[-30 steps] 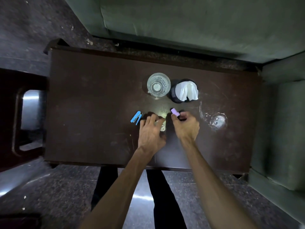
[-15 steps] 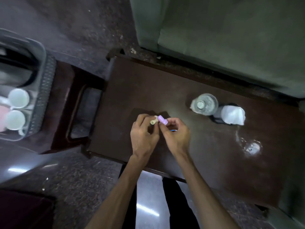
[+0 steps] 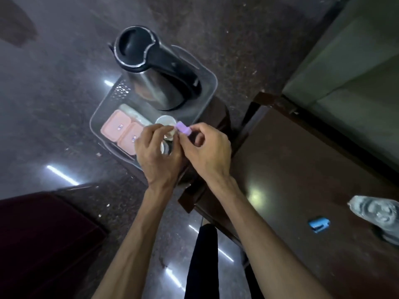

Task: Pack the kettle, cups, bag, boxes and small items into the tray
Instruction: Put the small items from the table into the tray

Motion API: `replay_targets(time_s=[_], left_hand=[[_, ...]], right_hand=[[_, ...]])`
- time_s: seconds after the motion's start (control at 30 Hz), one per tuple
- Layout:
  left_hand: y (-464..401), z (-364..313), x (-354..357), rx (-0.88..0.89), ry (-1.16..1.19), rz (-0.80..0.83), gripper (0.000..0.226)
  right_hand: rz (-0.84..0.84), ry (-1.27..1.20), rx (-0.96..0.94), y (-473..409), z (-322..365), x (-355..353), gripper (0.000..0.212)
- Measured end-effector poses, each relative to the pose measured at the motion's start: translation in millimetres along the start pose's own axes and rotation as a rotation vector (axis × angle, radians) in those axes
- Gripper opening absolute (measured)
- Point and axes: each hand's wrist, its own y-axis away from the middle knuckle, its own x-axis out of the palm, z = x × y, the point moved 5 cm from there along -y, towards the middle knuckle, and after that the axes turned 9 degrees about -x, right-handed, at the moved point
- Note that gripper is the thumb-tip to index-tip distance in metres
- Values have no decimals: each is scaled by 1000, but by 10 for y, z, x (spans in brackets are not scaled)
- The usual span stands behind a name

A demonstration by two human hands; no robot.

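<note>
At four o'clock, on glossy dark wood table (image 3: 302, 169): small blue clip (image 3: 319, 225), blurred glass (image 3: 380, 212) cut off by frame edge. Centre: right hand (image 3: 207, 152) pinching matte lilac block (image 3: 182, 127); left hand (image 3: 158, 154) curled on something hidden. Beyond, mesh-walled grey tray (image 3: 121, 91): pink rounded boxes (image 3: 123, 131), white cup (image 3: 165, 121) half hidden, steel kettle (image 3: 155, 67) at twelve.
</note>
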Motion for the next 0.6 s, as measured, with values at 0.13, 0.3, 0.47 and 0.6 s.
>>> replay_targets(time_s=[0.13, 0.3, 0.47, 0.6], left_hand=[[-432, 406, -51, -59, -70, 32, 13], [-843, 752, -9, -108, -171, 123, 20], [-850, 807, -52, -92, -220, 153, 28], [-532, 634, -113, -77, -154, 109, 26]], right_hand=[[123, 136, -9, -276, 255, 539, 42], [286, 239, 50, -522, 369, 1034, 48], [345, 173, 60, -499, 346, 1086, 45], [272, 100, 46, -292, 185, 728, 33]])
